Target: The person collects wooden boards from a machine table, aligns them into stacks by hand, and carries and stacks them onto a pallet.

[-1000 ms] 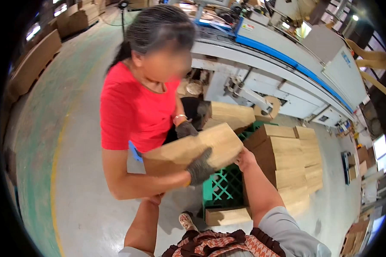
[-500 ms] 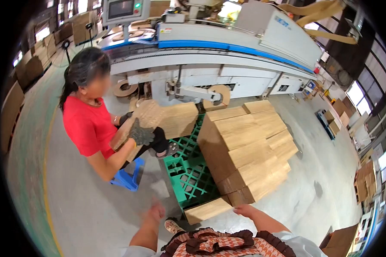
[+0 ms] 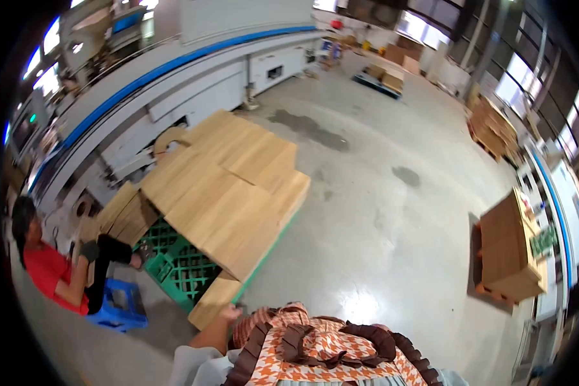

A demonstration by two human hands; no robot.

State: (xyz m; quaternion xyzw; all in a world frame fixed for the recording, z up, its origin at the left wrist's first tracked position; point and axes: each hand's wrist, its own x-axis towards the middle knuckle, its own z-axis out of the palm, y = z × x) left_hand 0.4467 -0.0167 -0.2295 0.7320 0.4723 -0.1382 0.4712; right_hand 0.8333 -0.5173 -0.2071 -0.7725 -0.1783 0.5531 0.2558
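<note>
Low in the head view, my left hand (image 3: 230,312) hangs just by the near end of a single wood-coloured board (image 3: 216,297). Whether it touches the board I cannot tell, and its fingers are too small and blurred to read. That board lies at the front corner of a green plastic pallet (image 3: 179,267). Behind it, a stack of wood-coloured panels (image 3: 222,186) covers much of the pallet. My right hand is out of view; my checked, ruffled apron (image 3: 341,350) fills the bottom.
At the left, a person in a red shirt (image 3: 48,273) sits by a blue stool (image 3: 119,305), a gloved hand near more boards. A long machine (image 3: 193,83) runs behind the stack. To the right stand stacked panels (image 3: 511,248) on a wooden pallet.
My view has swung right, so the seated person and the stack now appear farther left. My right hand has left the view. My left hand now appears beside the near board.
</note>
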